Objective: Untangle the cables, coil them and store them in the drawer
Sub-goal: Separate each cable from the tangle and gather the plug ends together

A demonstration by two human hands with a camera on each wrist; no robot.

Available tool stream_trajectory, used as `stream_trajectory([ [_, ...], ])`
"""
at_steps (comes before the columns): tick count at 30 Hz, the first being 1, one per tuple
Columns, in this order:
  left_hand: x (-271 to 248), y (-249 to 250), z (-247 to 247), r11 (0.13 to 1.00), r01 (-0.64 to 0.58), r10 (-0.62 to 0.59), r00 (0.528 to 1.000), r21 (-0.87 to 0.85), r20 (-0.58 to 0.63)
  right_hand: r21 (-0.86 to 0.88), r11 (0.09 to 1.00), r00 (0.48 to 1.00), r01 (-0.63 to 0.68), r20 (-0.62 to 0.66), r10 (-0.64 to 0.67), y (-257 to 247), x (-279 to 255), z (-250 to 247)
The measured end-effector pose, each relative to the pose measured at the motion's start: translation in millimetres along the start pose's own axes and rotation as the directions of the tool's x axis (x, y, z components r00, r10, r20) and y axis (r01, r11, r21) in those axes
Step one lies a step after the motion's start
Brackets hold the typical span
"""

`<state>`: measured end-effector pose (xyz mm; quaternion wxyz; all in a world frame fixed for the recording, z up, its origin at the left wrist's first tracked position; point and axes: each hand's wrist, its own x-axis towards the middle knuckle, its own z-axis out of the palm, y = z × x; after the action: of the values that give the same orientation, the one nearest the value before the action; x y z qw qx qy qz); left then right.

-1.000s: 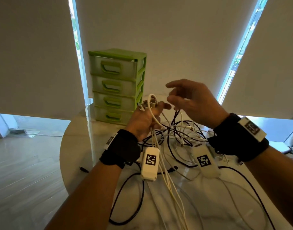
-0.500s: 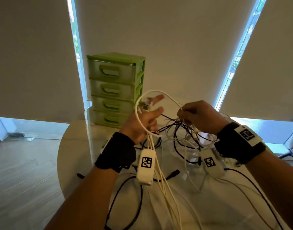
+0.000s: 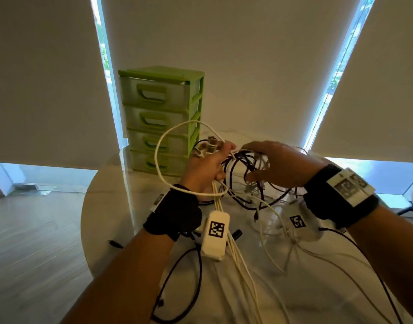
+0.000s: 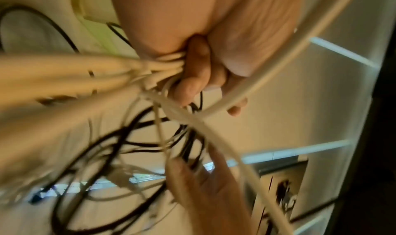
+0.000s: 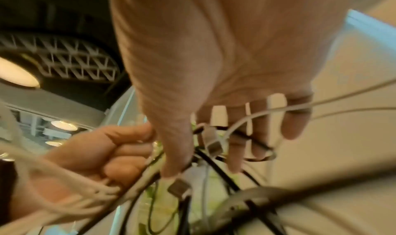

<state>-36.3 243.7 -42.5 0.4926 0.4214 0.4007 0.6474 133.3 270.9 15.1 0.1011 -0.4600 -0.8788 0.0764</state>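
At frame centre, the left hand [image 3: 206, 170] clutches a bundle of white cables [image 3: 218, 197], while the right hand [image 3: 279, 167], fingers spread, reaches into the black-and-white tangle [image 3: 243, 169]. Behind, upper left of the table [image 3: 107, 206], the green drawer unit [image 3: 161, 118] stands with all four drawers closed, contents indistinct.

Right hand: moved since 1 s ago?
Yes. The right hand has dropped and closed toward the left hand: earlier its fingers were level with the green drawer unit's third drawer, now the bottom one, in the black cables.
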Motion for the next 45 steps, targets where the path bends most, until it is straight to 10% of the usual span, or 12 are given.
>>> stream_trajectory([
  [7,5.9,11.9,-17.1,0.965,-0.078,0.045,0.990,-0.250,-0.133,0.396,0.910,0.937,-0.122,-0.257,0.237,52.7,6.0,-17.6],
  [15,8.0,14.9,-21.2,0.928,-0.176,0.105,0.969,-0.328,-0.225,0.233,0.889,0.781,-0.393,-0.425,0.457,85.3,17.9,-17.9],
  [24,1.1,14.9,-9.1,0.914,-0.248,0.244,0.968,-0.320,-0.054,-0.067,0.992,0.962,0.106,-0.247,-0.119,-19.5,25.5,7.1],
  [31,0.2,19.0,-11.6,0.877,-0.277,0.255,0.961,-0.392,-0.108,0.009,0.998,0.982,-0.065,-0.178,0.066,-2.4,42.3,5.2],
  [35,0.8,11.5,-9.5,0.966,-0.257,0.256,0.966,-0.012,-0.047,0.138,0.989,0.962,-0.063,-0.256,0.096,2.4,36.4,2.0],
  [38,-0.2,-1.3,2.3,0.873,-0.313,0.331,0.943,0.373,0.017,0.206,0.979,0.966,-0.002,-0.252,0.055,-4.9,36.0,3.9],
  [45,1.7,-3.7,6.6,0.862,-0.320,0.429,0.873,0.393,-0.231,0.401,0.913,0.992,0.075,-0.125,-0.026,-9.1,28.8,-10.0],
])
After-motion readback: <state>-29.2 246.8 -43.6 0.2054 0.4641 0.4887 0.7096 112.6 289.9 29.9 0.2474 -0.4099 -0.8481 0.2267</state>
